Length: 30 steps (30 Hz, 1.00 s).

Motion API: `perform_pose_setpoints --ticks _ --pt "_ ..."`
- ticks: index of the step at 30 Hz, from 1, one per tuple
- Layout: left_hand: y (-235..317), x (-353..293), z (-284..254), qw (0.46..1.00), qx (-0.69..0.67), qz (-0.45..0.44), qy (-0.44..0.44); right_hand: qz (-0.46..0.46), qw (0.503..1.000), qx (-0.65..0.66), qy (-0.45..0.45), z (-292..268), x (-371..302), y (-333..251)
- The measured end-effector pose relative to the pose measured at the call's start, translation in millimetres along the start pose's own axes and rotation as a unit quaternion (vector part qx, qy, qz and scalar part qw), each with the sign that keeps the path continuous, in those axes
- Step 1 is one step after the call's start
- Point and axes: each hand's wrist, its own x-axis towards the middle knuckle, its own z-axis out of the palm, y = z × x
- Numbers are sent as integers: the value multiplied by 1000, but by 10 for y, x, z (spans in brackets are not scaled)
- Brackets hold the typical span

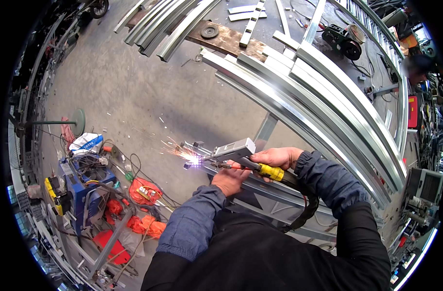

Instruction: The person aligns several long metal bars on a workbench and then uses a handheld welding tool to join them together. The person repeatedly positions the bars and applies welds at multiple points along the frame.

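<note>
Galvanized steel profiles [270, 92] lie beyond the right hand [278, 158]; a blue machine [80, 208] and orange bag [151, 227] sit well left of the left hand [229, 181]. The right hand is closed around a welding gun [233, 149], its glowing tip sparking ahead-left of the left hand, which curls close beside it, grip unclear.

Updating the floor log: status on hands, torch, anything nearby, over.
Right hand gripping torch. Left hand close by its front end. Bright sparks at the tip. Metal profiles ahead, right side.

V. bright glare nr. sparks [183, 154], fisheye-bent edges
</note>
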Motion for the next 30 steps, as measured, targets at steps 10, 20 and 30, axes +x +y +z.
perform_pose_setpoints --ticks 10,20,30 --pt "36 5 172 998 12 5 66 -111 984 135 -19 402 -731 496" --pt "223 74 -132 999 46 1 -13 -380 916 126 37 1147 -1504 1733" --pt "267 8 -39 998 62 16 17 -301 886 53 348 2263 -1499 2716"
